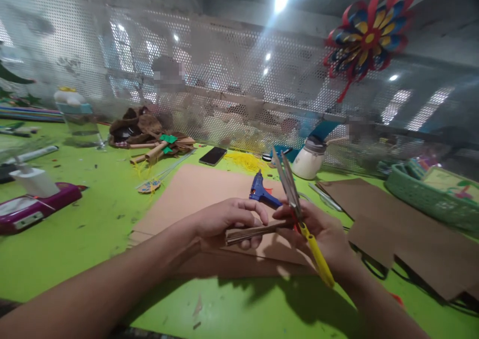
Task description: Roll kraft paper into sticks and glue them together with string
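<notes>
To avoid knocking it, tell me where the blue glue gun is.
In the head view, the blue glue gun lies slightly right of centre on the tan sheets, just beyond the left hand and left of the scissors.

Has strips (pixel 234 237) above cardboard (pixel 202 186), glue gun (pixel 257 187) on it, phone (pixel 213 156) behind (strands (pixel 247 161) just right), power strip (pixel 62 198) left, basket (pixel 413 191) right.

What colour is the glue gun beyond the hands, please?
The glue gun is blue; the head view shows it best.
</notes>
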`<state>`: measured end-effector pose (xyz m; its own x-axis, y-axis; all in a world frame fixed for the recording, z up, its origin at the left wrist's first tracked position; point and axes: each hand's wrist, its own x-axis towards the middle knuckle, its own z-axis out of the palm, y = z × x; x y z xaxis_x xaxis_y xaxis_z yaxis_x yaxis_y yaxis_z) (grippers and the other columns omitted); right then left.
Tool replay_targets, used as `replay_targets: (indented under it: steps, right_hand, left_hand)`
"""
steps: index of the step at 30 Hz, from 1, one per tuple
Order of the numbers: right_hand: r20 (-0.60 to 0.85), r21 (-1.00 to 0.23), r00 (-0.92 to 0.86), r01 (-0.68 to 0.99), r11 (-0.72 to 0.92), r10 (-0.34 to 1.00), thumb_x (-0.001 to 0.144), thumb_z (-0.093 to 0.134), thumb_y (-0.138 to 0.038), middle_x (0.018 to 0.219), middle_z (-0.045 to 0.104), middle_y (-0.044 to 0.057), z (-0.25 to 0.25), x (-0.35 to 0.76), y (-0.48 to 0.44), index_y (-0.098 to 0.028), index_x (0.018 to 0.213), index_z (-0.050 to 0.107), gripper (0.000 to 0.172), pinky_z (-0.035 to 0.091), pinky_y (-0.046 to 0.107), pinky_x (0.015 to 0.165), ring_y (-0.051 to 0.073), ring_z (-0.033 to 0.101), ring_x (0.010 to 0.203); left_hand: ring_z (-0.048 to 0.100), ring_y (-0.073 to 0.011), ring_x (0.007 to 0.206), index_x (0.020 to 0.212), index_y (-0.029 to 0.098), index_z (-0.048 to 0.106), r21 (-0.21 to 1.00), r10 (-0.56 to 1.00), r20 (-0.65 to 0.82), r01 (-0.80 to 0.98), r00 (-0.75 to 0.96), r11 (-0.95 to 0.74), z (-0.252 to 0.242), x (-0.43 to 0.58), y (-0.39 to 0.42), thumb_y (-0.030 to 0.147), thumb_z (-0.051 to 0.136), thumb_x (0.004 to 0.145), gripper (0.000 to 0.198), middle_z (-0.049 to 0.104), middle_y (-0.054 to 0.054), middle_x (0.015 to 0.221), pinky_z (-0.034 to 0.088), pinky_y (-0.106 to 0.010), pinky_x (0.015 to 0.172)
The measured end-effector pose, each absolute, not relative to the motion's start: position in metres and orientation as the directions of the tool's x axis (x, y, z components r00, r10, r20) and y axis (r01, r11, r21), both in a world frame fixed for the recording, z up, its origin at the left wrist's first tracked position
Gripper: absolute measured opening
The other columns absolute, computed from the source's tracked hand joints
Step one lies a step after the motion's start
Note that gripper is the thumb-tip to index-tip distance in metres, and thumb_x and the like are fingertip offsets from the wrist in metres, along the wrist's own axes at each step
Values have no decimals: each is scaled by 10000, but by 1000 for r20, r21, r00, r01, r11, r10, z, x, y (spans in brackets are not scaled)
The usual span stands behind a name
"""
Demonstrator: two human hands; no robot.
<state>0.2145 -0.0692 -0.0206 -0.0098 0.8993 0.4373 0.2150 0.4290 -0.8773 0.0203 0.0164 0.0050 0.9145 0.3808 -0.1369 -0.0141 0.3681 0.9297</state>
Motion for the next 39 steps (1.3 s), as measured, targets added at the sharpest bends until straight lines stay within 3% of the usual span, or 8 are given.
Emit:
replay_targets:
  steps: [9,15,17,21,25,28,34,39]
  right_hand:
    - [349,-937,177,83,339,920,641,785,-181,778,643,-15,-17,208,-74,-251,1017,624,415,560,297,696,157,649,731]
    - [285,-951,226,-56,305,931,686,777,-250,841,612,3,-26,211,-69,-256,1094,598,446,488,229,507,128,596,635]
    - [277,-947,264,-86,309,924,684,781,-252,883,613,15,-28,212,-67,-254,1098,593,455,469,217,483,130,597,641]
    - [246,-944,291,-145,296,924,674,788,-257,837,641,13,-27,206,-66,-239,1091,577,468,462,211,491,128,599,625]
    - [211,-948,304,-168,270,929,657,794,-265,828,671,22,-27,196,-67,-214,1092,567,493,489,245,538,131,603,598]
    - [192,-959,316,-140,246,929,651,795,-275,819,664,17,-27,190,-68,-198,1086,579,492,512,269,589,138,619,612]
    - [179,-984,242,28,178,954,672,762,-341,837,645,40,-14,191,-73,-182,1121,582,509,521,291,687,178,622,759]
    - [125,-980,106,166,106,986,752,644,-483,709,576,25,-9,197,-81,-147,1130,576,510,470,249,533,148,567,613]
  left_hand:
    - [572,-101,471,844,134,614,851,398,-127,-106,909,514,1,20,12,220,511,774,152,673,-76,604,393,-164,460]
    - [625,-197,721,974,52,642,800,452,38,-299,891,521,8,21,6,638,415,817,648,676,-191,873,466,-266,636]
    - [612,-200,776,1004,68,639,837,498,97,-341,862,428,6,23,2,596,521,796,580,663,-176,923,460,-266,652]
    - [586,-168,820,990,122,639,935,625,140,-310,768,172,-6,30,-3,291,675,780,272,652,-105,925,444,-281,748]
    - [546,-140,723,935,132,640,973,719,130,-228,683,42,-13,33,-3,328,620,826,225,635,-60,817,427,-272,676]
    - [542,-144,772,1006,159,636,986,734,136,-161,665,-37,-12,33,-2,336,585,850,241,644,-57,894,412,-261,678]
    - [602,-190,863,1010,147,616,951,744,165,-306,648,56,-2,30,6,274,543,863,208,663,-101,1006,437,-307,755]
    - [633,-200,802,905,117,589,884,815,205,-461,542,84,10,20,24,190,525,836,120,674,-107,908,483,-355,766]
